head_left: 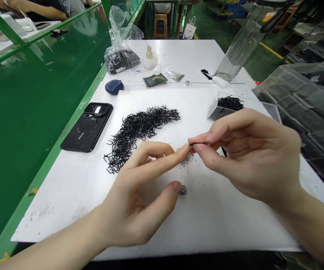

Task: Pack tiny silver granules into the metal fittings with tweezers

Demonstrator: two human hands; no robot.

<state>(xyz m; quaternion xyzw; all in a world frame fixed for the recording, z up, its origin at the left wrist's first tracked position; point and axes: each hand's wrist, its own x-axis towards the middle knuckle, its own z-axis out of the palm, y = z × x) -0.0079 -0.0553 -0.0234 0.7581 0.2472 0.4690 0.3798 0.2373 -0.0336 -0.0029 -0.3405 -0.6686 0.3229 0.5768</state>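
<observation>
My right hand (251, 153) pinches a thin black piece (197, 143) between thumb and fingers, its tip pointing left. At that tip rests the index fingertip of my left hand (142, 187), whose thumb stands well apart, so that hand is open. Behind my left hand a curved heap of bent black pieces (142, 127) lies on the white table (195, 232). Dark crumbs (187, 159) are scattered below the fingertips. A small grey lump (183, 190) lies by my left thumb. Partly behind my right hand is a clear box (214, 108) holding more black pieces.
A black phone (85, 127) and a dark blue case (114, 87) lie at the left. Farther back stand a plastic bag of black pieces (121, 60), a small bottle (150, 60) and a tall clear bottle (236, 48). A green conveyor belt (66, 63) runs along the left; clear bins (299, 97) stand right.
</observation>
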